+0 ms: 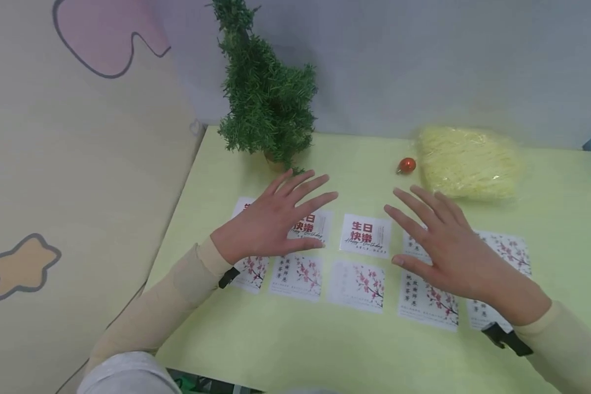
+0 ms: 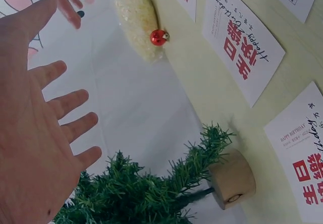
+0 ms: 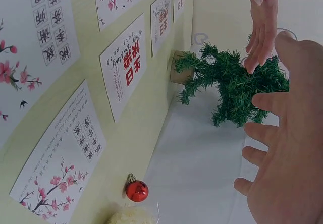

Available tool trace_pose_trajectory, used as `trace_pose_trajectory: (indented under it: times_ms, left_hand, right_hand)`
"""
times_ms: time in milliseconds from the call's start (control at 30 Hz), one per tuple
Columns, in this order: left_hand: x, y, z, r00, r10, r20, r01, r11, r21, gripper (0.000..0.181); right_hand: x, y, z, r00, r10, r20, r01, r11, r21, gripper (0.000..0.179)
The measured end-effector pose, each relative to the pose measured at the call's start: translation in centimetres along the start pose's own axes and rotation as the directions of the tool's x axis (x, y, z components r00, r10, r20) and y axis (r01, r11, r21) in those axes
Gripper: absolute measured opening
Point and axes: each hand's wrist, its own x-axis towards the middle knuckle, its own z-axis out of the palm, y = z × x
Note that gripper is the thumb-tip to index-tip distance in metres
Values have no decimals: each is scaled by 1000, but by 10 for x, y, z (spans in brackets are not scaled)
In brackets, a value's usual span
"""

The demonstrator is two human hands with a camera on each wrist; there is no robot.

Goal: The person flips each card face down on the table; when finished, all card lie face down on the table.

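My left hand (image 1: 271,219) is held above the table with its fingers spread, over the left end of two rows of printed cards. The right hand (image 1: 453,251) hovers likewise over the right end, fingers spread and holding nothing. Between the two hands lies a birthday card (image 1: 365,235) with red characters. Below it is a blossom card (image 1: 357,285) with pink flowers on a branch. Another birthday card (image 2: 245,45) shows in the left wrist view, and a blossom card (image 3: 60,158) in the right wrist view. Both hands partly cover cards in the head view.
A small artificial green tree (image 1: 271,93) on a wooden base (image 2: 233,178) stands at the back left. A red bauble (image 1: 406,166) lies beside a clear bag of yellow shredded filler (image 1: 468,164) at the back right. Behind the table (image 1: 285,339) rises a pale wall (image 1: 423,65).
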Motion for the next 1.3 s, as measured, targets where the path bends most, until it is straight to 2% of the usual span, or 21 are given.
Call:
trace_pose_trajectory:
  times_ms: [133,233,300,433,500,600,700,833,967,1133,1300]
  left_hand:
    - [-5,-6,-3,997,-71,23,71,997,-9,86]
    - [-12,-15,-4,983,-158,88,160,987,-18,84]
    - [-17,-23,-4,960,-235,153,241,970,-24,84]
    - [-27,-42,0,891,-367,266,385,923,-19,88]
    - [-24,-53,6,874,-386,294,409,912,-19,93]
    - [-17,-67,21,866,-384,319,417,908,-41,105]
    - [-8,-74,36,860,-373,349,425,901,-85,113]
    - [0,-73,49,862,-357,361,425,896,-130,114]
    - [3,-69,54,884,-332,328,387,914,-120,116]
    - [6,-67,56,913,-284,292,328,937,-117,115]
    - [8,-64,57,929,-254,268,305,937,-169,115]
  right_hand:
    - [9,6,-2,999,-42,-6,42,999,7,84]
    - [18,10,-2,996,-82,-18,82,997,8,80]
    - [28,12,-1,994,-108,-29,109,994,6,79]
    - [57,7,3,986,-166,-17,166,986,6,75]
    - [72,0,6,986,-169,16,168,986,11,73]
    - [94,-12,16,984,-155,89,153,988,26,73]
    - [115,-22,31,979,-126,160,121,992,40,76]
    - [141,-34,53,971,-91,222,81,995,50,81]
    - [158,-42,72,970,-54,238,37,997,74,84]
    - [163,-44,91,963,3,269,-17,999,49,88]
    - [158,-46,100,964,0,266,-7,1000,23,81]
